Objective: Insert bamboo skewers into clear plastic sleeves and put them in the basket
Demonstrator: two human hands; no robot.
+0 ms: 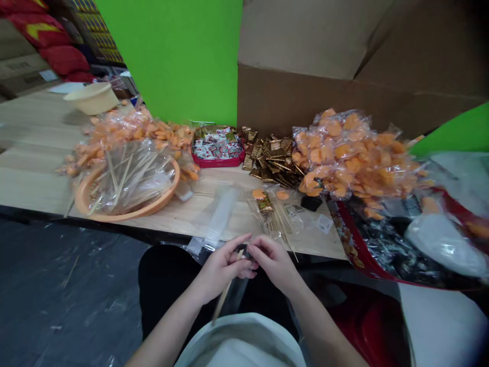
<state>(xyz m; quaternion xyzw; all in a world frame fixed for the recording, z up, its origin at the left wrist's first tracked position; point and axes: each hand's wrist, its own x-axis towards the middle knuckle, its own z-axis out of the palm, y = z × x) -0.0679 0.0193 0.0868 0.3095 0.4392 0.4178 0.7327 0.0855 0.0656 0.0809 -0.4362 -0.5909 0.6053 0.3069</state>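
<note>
My left hand (225,266) is closed round a thin wooden stick (223,299), which slants down toward my lap. At the top of the stick, between both hands, is a small dark piece (243,248), partly hidden by fingers. My right hand (272,260) pinches at this dark piece with thumb and forefinger. Just beyond the hands, more wooden sticks (280,221) lie on the table (244,178) with a gold packet (265,205) and small orange pieces (282,194). Clear plastic bags (220,211) lie to their left.
An orange basket (174,186) with bagged sticks stands left. Behind are a pink box (219,163) of small packets, gold packets (273,155) and bagged orange pieces (344,153). A red tray (344,234) with dark packages is at right.
</note>
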